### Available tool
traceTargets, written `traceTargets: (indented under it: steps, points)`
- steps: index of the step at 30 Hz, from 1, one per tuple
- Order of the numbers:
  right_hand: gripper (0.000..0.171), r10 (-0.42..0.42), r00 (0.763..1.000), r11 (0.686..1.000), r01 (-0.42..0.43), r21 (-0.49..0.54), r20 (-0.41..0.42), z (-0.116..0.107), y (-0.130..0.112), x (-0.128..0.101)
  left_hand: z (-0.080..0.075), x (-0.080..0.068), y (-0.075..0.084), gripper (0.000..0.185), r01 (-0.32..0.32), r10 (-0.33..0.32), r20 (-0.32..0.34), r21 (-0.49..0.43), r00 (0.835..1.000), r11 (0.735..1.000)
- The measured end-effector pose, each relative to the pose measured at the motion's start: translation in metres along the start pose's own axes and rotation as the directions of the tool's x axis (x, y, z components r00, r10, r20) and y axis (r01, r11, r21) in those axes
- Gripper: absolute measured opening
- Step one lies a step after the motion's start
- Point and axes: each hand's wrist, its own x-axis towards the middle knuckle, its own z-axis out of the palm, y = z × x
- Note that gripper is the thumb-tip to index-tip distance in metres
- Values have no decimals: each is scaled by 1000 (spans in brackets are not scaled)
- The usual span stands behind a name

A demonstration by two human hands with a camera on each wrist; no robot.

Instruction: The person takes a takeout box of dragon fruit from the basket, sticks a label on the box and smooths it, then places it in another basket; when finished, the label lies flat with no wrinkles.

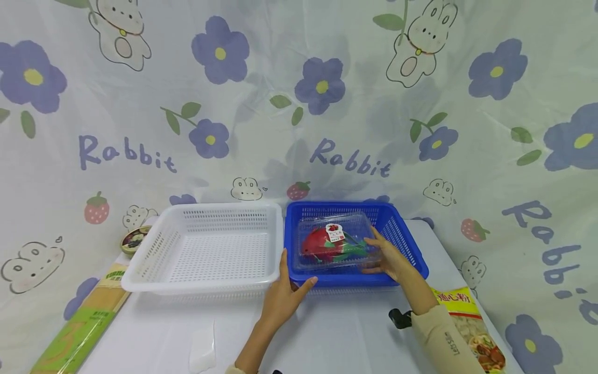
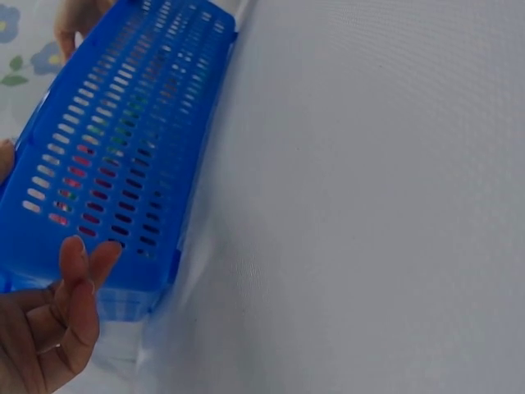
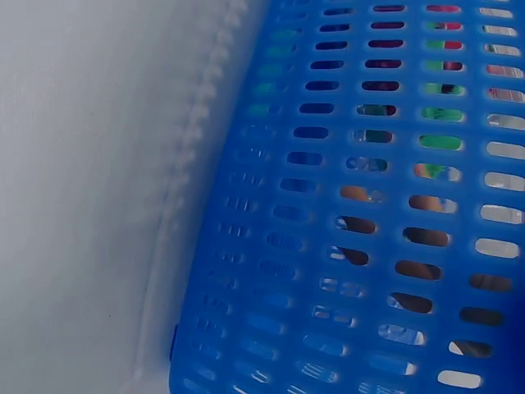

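Observation:
A clear plastic clamshell box (image 1: 306, 226) with a printed label lies tilted in the blue basket (image 1: 411, 244). Inside the box is a red fruit with green leaf-like parts (image 1: 317, 241), resembling a dragon fruit. My right hand (image 1: 390, 257) grips the right end of the box, fingers above and thumb below. At the basket's front left corner is my left hand (image 1: 282, 298), index finger extended along the side and thumb spread out. In the left wrist view its other fingers (image 2: 79, 316) bend loosely by the basket's wall. Through the right wrist view's slots, red and green show.
Left of the blue basket stands a white basket (image 1: 205, 284). A green and tan package (image 1: 84, 322) and a round tin (image 1: 135, 239) lie at far left. A yellow food packet (image 1: 476, 327) is at right, and a small white object (image 1: 203, 349) near the front.

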Motion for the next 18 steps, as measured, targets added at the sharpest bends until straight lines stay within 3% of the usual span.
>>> traceTargets:
  steps: [18]
  points:
    - [79, 9, 995, 991, -23, -131, -104, -2, 4, 3, -2, -1, 1, 110, 8, -8, 3, 20, 1000, 1000]
